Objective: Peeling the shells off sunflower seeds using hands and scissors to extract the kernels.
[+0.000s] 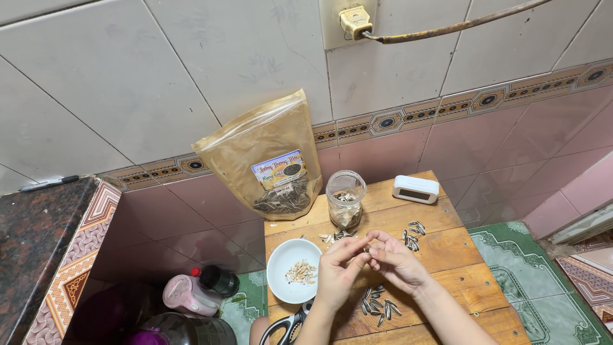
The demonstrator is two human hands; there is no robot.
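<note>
The left hand point(336, 271) and the right hand point(394, 257) meet over the middle of the small wooden plank tabletop point(447, 252), and the grip of both is pinched together on one small striped sunflower seed point(367, 250), held between the fingertips just above the wood. The tabletop is narrow; its left edge lies just beside the round white ceramic bowl point(287, 265) with pale peeled kernels inside, and its back edge touches the pink tiled wall point(396, 150). Open room stays on the right half of the planks. A loose heap of dark striped seeds point(378, 303) lies under the wrists, and a smaller heap point(414, 234) is near the right hand. Behind the hands stands a clear round glass jar point(345, 199) with shells inside, beside a brown paper pouch with clear window point(271, 160) that leans on the wall. A white rectangular plastic clock point(416, 189) sits at the back right corner. Black-handled scissors point(287, 324) lie at the front edge. The floor has green patterned tiles point(543, 281).
</note>
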